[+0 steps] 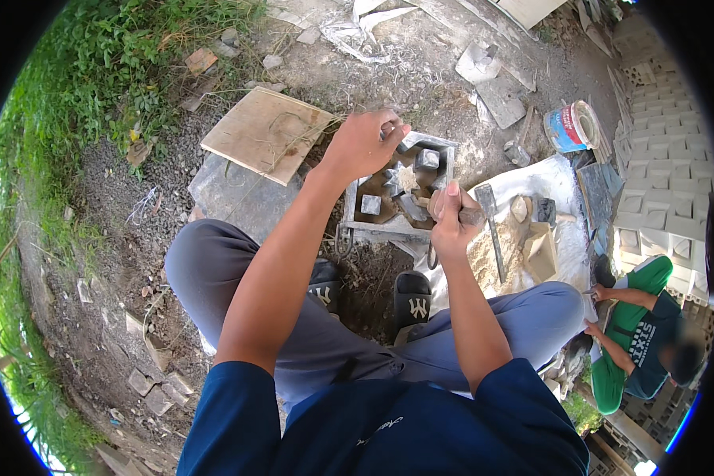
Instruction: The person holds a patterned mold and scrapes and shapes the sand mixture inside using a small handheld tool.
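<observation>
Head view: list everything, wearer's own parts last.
Mould: one, grey, centre
Cubes: at least two, grey, in mould
Wooden board: one, tan, left of mould
Slab: one, grey, overlapped by board
Bucket: one, mostly blue, upper right
Sheet: one, white, right of mould
Sandy material: one heap, tan, on sheet
Flat bar: one, grey, across heap
Patterned blocks: many, grey, far right
Plants: many, green, left edge
Co-worker: one, green trousers, lower right
Slippers: two, black, below mould
Legs: two, grey trousers, lower middle
Left hand: one, bare, over mould
Right hand: one, bare, beside mould, gripping brown object
</observation>
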Demonstrator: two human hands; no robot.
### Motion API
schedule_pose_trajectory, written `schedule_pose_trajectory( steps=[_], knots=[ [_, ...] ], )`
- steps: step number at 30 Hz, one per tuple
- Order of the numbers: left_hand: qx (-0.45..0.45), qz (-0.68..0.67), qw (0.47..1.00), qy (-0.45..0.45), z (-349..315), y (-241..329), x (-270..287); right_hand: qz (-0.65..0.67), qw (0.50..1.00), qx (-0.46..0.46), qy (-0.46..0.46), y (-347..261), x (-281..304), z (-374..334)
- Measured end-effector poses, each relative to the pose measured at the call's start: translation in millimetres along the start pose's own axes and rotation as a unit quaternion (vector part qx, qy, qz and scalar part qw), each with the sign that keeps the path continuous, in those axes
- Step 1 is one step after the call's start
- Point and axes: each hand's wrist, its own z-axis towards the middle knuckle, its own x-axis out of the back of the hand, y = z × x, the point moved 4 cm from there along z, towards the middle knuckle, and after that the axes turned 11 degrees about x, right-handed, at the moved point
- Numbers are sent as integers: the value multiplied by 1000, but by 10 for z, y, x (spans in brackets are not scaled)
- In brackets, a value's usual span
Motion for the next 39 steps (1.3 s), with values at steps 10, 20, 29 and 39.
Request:
schedule_pose_trajectory(
  steps=[10,20,29,39],
  knots=[
    [2,16,1000,-20,4,146,11,5,1000,10,-6,64,77,4],
    [8,7,1000,-21,34,81,-12,-46,999,6,-3,84,-63,-10],
    [14,11,1000,-18,17,7,27,-14,997,-66,34,140,-118,-8],
    [13,-3,1000,-5,-22,29,102,-59,996,-57,-36,33,-205,26]
  ],
)
